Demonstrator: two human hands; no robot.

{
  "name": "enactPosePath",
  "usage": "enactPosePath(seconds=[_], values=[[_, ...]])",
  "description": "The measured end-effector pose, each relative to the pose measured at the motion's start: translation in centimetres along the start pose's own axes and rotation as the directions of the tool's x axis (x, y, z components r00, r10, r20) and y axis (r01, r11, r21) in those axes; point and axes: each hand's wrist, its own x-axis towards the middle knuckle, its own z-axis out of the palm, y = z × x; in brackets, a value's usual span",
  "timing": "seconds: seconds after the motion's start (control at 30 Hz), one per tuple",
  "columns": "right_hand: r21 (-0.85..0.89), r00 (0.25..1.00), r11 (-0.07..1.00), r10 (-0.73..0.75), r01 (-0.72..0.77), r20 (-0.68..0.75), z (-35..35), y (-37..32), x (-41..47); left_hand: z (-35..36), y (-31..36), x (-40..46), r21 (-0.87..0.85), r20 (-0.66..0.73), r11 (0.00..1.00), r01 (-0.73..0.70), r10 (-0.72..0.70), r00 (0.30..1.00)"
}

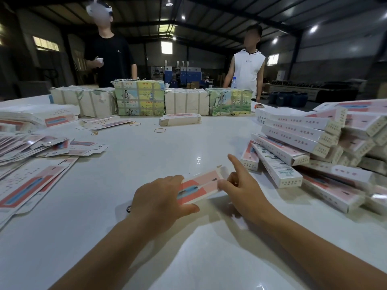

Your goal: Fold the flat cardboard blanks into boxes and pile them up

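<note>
Now I've got the pink blank (199, 186) low over the worktop (146, 147), left hand (161, 203) gripping its near end, right hand (240, 185) seemingly pinching the far end, forefinger out, long axis running up-right toward the box pile (314, 143), nearer my right.

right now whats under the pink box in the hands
Bare white table lies under the pink box, held by the left hand and right hand. The spot directly beneath it is covered by box and hands.
</note>
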Motion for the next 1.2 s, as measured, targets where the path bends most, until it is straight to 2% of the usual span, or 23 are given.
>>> enactPosePath(seconds=[0.1,0.33,0.47,0.53,0.6,0.63,0.67,0.7,0.73,0.77,0.8,0.83,0.9,0.93,1.0,1.03,1.07,1.13,1.2], values=[[-0.02,1.0,1.0,0.002,-0.002,-0.002,-0.1,0.3,0.2,0.0,0.2,-0.1,0.041,-0.009,0.999,-0.004,0.004,1.0],[0.273,0.992,0.954,0.116,-0.122,0.038,0.2,-0.4,0.2,0.0,1.0,-0.2,0.05,-0.057,0.999,0.018,-0.015,0.998],[0.203,0.99,0.97,0.12,-0.134,0.079,0.1,-0.5,0.1,0.3,1.1,-0.1,0.078,-0.062,0.997,0.029,-0.024,0.998],[0.081,0.998,0.995,0.057,-0.06,0.034,-0.1,-0.3,0.1,0.4,1.1,-0.2,0.066,-0.062,0.997,0.035,-0.031,0.998],[-0.023,0.994,0.999,0.026,-0.029,-0.104,-0.4,0.2,0.5,0.4,1.1,-0.2,0.022,-0.055,0.999,0.043,-0.042,0.998],[-0.014,0.985,0.998,0.051,-0.054,-0.167,-0.6,0.3,0.8,0.4,1.0,-0.3,-0.01,-0.05,0.999,0.049,-0.049,0.998],[0.078,0.974,0.99,0.132,-0.12,-0.184,-0.6,0.1,1.0,0.4,1.1,-0.3,-0.038,-0.045,0.998,0.054,-0.056,0.997],[0.261,0.964,0.947,0.227,-0.185,-0.138,-0.7,0.1,1.2,0.4,1.2,-0.3,-0.052,-0.042,0.997,0.054,-0.056,0.998],[0.492,0.951,0.832,0.31,-0.257,-0.027,-0.5,0.1,1.4,0.4,1.3,-0.3,-0.054,-0.039,0.997,0.048,-0.05,0.998],[0.684,0.933,0.654,0.341,-0.323,0.116,-0.4,0.1,1.5,0.4,1.6,-0.3,-0.049,-0.038,0.998,0.04,-0.041,0.998],[0.792,0.92,0.49,0.323,-0.363,0.222,-0.3,-0.1,1.5,0.5,1.7,-0.2,-0.043,-0.037,0.999,0.032,-0.034,0.999],[0.833,0.916,0.408,0.3,-0.375,0.265,-0.3,-0.1,1.6,0.5,1.9,-0.2,-0.041,-0.036,0.999,0.029,-0.03,0.999],[0.844,0.935,0.427,0.279,-0.325,0.218,-0.2,0.1,1.7,0.6,2.0,-0.1,-0.045,-0.029,0.999,0.026,-0.027,0.999],[0.833,0.948,0.48,0.277,-0.275,0.154,-0.1,0.3,1.7,0.7,1.9,-0.1,-0.05,-0.024,0.998,0.023,-0.025,0.999],[0.689,0.982,0.713,0.191,-0.13,-0.012,0.0,0.6,1.4,0.7,2.0,-0.1,-0.069,-0.016,0.997,0.023,-0.024,1.0],[0.527,0.992,0.849,0.094,-0.037,-0.082,0.1,0.7,1.0,0.7,2.0,-0.1,-0.077,-0.011,0.997,0.026,-0.027,1.0],[0.343,0.992,0.938,-0.012,0.054,-0.123,0.3,0.8,0.6,0.7,2.0,-0.1,-0.078,-0.004,0.997,0.031,-0.031,0.999],[0.008,0.967,0.98,-0.196,0.2,-0.163,0.7,1.3,0.2,0.7,2.0,-0.2,-0.055,0.004,0.998,0.04,-0.039,0.999],[-0.182,0.948,0.951,-0.278,0.25,-0.154,1.1,1.5,0.1,0.5,1.8,-0.2,-0.022,0.004,0.999,0.047,-0.047,0.999]])
